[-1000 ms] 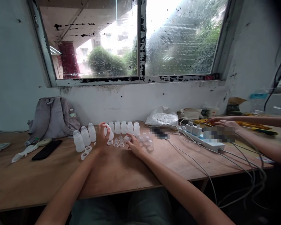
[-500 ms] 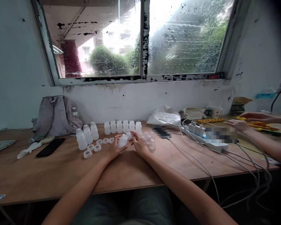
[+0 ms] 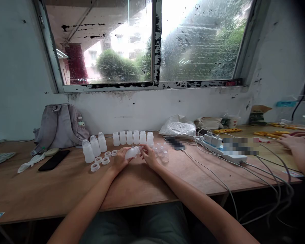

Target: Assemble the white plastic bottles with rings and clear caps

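Note:
My left hand is wrapped round a translucent white baby bottle, tilted with its neck to the right. At that neck is a small white bottle top, pinched by my right hand; its exact shape is partly hidden by the fingers. Several white ring collars lie left of my left hand. Just right of my right hand stand several clear plastic caps.
More white bottles stand in a row behind, and three topped bottles at left. A black phone, a grey backpack, a power strip with cables and a plastic bag lie around. A co-worker's hand is at right.
The bottle has tipped further to the right, and the small white top now meets its neck. At right, the co-worker's hands have moved right.

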`<state>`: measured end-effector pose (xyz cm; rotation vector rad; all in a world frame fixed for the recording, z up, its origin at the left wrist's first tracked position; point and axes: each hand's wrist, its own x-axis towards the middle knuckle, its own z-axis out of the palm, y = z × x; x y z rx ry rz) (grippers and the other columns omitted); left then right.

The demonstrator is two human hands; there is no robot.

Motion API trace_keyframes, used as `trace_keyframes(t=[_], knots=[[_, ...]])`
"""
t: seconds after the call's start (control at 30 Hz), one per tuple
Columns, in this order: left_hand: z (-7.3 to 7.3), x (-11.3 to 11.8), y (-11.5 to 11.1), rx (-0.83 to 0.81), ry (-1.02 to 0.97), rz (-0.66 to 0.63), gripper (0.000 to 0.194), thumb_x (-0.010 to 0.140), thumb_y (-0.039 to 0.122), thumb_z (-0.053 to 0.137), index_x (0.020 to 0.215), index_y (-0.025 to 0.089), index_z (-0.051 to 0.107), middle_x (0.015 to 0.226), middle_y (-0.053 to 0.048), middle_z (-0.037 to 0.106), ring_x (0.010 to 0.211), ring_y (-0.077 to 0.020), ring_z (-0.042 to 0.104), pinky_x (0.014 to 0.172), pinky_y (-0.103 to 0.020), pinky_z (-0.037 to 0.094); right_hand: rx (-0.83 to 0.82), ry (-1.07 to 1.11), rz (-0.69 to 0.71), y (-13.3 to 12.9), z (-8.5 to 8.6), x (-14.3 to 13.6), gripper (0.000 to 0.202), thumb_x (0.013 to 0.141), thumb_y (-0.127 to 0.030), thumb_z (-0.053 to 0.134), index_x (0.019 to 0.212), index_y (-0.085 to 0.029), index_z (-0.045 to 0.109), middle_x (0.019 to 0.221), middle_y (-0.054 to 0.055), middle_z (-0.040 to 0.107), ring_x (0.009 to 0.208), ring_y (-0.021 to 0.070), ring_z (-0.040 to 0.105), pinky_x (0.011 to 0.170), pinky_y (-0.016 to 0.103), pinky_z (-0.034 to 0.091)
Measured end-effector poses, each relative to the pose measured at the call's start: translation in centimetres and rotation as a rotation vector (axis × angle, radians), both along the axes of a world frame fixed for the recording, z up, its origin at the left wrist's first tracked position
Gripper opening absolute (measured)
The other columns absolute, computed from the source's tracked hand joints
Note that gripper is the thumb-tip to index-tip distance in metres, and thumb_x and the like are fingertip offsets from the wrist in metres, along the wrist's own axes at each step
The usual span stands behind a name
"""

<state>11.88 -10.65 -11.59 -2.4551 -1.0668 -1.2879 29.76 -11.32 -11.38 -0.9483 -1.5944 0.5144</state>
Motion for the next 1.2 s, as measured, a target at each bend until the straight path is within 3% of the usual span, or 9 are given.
trace_keyframes(t=[0.33,0.57,0.83,0.9,0.97,1.07,1.13,1.2], knots=[[0.6,-0.7,-0.2,0.031,0.038,0.017,0.042,0.069,0.031,0.062,0.107,0.022,0.047,0.103,-0.004,0.058,0.096,-0.0214,0.052,0.081,-0.035,0.04,-0.097,0.066,0.051,0.1,0.1,0.1,0.022,0.078,-0.036,0.045,0.086,-0.017,0.051,0.069,0.002,0.058,0.049,0.0111,0.056,0.039,0.02,0.044],[0.9,-1.3,-0.2,0.071,0.081,-0.014,0.038,0.072,0.03,0.058,0.108,0.022,0.048,0.104,-0.005,0.058,0.098,-0.0209,0.052,0.084,-0.035,0.038,-0.09,0.001,0.06,0.0,0.3,0.4,0.029,0.077,-0.045,0.043,0.069,-0.017,0.048,0.058,-0.001,0.054,0.041,0.0086,0.049,0.036,0.018,0.036],[0.8,-1.4,-0.3,0.078,0.138,-0.059,0.037,0.075,0.031,0.055,0.11,0.023,0.047,0.107,-0.006,0.057,0.101,-0.0209,0.05,0.087,-0.037,0.036,-0.132,-0.145,-0.087,0.2,0.3,0.6,0.053,0.078,-0.055,0.033,0.04,-0.018,0.035,0.037,-0.004,0.033,0.036,0.0074,0.035,0.038,0.02,0.028],[0.9,-1.3,-0.4,0.066,0.122,-0.057,0.038,0.074,0.031,0.055,0.11,0.023,0.046,0.107,-0.006,0.057,0.102,-0.0213,0.05,0.086,-0.037,0.037,-0.15,-0.113,-0.082,0.1,0.5,0.6,0.051,0.079,-0.054,0.032,0.045,-0.017,0.044,0.04,-0.004,0.038,0.037,0.0076,0.037,0.039,0.02,0.03],[0.9,-1.3,-0.4,0.049,0.097,-0.057,0.04,0.073,0.032,0.056,0.111,0.024,0.046,0.107,-0.006,0.057,0.101,-0.0215,0.051,0.085,-0.037,0.038,-0.157,-0.06,0.008,-0.2,0.7,0.6,0.041,0.079,-0.051,0.037,0.067,-0.017,0.056,0.051,-0.002,0.049,0.042,0.0081,0.044,0.039,0.019,0.034],[0.8,-1.3,-0.3,0.023,0.064,-0.076,0.044,0.072,0.033,0.058,0.112,0.024,0.044,0.105,-0.006,0.056,0.099,-0.0215,0.052,0.083,-0.036,0.041,-0.159,-0.001,0.208,-0.5,0.9,0.4,0.039,0.072,-0.045,0.052,0.103,-0.02,0.052,0.081,0.002,0.059,0.061,0.0106,0.055,0.045,0.019,0.042],[0.8,-1.3,-0.4,0.01,0.069,-0.084,0.044,0.071,0.032,0.058,0.112,0.024,0.044,0.104,-0.005,0.056,0.096,-0.0216,0.053,0.081,-0.036,0.043,-0.172,0.001,0.276,-0.4,0.8,0.3,0.042,0.07,-0.043,0.056,0.104,-0.019,0.053,0.086,0.004,0.06,0.067,0.0119,0.057,0.049,0.02,0.045],[0.7,-1.3,-0.4,0.012,0.108,-0.088,0.042,0.071,0.031,0.059,0.11,0.024,0.045,0.103,-0.005,0.056,0.096,-0.0217,0.053,0.081,-0.036,0.042,-0.201,-0.039,0.254,-0.1,0.5,0.4,0.036,0.072,-0.045,0.053,0.09,-0.015,0.059,0.073,0.004,0.061,0.058,0.0107,0.056,0.047,0.02,0.044]])
